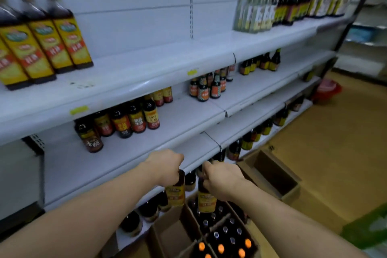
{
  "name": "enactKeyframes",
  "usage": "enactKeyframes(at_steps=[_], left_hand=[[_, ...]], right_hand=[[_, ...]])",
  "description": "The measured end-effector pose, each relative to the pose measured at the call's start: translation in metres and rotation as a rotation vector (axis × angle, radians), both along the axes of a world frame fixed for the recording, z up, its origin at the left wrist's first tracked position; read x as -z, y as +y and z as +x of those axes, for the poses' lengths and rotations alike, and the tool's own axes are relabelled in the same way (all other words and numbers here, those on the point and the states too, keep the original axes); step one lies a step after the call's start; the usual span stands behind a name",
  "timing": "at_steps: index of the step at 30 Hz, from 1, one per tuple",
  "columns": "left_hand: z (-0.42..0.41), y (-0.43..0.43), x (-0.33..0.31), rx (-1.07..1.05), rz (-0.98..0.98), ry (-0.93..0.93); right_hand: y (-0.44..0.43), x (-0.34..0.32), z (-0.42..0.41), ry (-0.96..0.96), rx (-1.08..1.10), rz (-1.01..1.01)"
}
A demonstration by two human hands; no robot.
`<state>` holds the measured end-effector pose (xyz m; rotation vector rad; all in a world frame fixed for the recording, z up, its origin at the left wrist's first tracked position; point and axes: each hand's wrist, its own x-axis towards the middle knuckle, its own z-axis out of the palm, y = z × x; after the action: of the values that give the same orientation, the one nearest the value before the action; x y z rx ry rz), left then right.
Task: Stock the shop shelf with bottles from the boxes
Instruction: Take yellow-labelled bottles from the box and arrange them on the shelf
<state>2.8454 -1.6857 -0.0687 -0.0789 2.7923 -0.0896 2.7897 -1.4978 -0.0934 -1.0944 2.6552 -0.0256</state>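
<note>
My left hand (pixel 166 166) grips the neck of a dark bottle with a yellow label (pixel 176 194). My right hand (pixel 222 179) grips the neck of a second dark bottle with a yellow label (pixel 206 200). Both bottles hang upright just above an open cardboard box (pixel 188 219) on the floor, which holds several more dark bottles (pixel 225 234) between dividers. The hands are in front of the edge of a white shelf (pixel 129 159) that carries a row of dark bottles (pixel 123 124) further back.
A second open cardboard box (pixel 272 176) stands on the floor to the right. The top shelf (pixel 146 69) holds large yellow-labelled bottles (pixel 41 42) at left and green and dark bottles (pixel 293 6) at right. Lower shelves carry more bottles. A red basin (pixel 327 89) sits far right.
</note>
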Motion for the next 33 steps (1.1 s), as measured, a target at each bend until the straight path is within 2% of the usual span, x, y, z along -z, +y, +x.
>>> enactKeyframes(at_steps=[8,20,33], left_hand=[[0.016,-0.035,-0.070,-0.142,-0.053,0.034],[0.078,-0.110,-0.163,-0.266,-0.029,0.311],[0.148,-0.177,-0.221,-0.260,0.048,0.462]], right_hand=[[-0.049,-0.066,-0.015,0.095,-0.092,-0.041],[-0.136,-0.182,0.021,0.248,-0.221,-0.187],[-0.198,-0.262,0.080,0.198,-0.173,-0.153]])
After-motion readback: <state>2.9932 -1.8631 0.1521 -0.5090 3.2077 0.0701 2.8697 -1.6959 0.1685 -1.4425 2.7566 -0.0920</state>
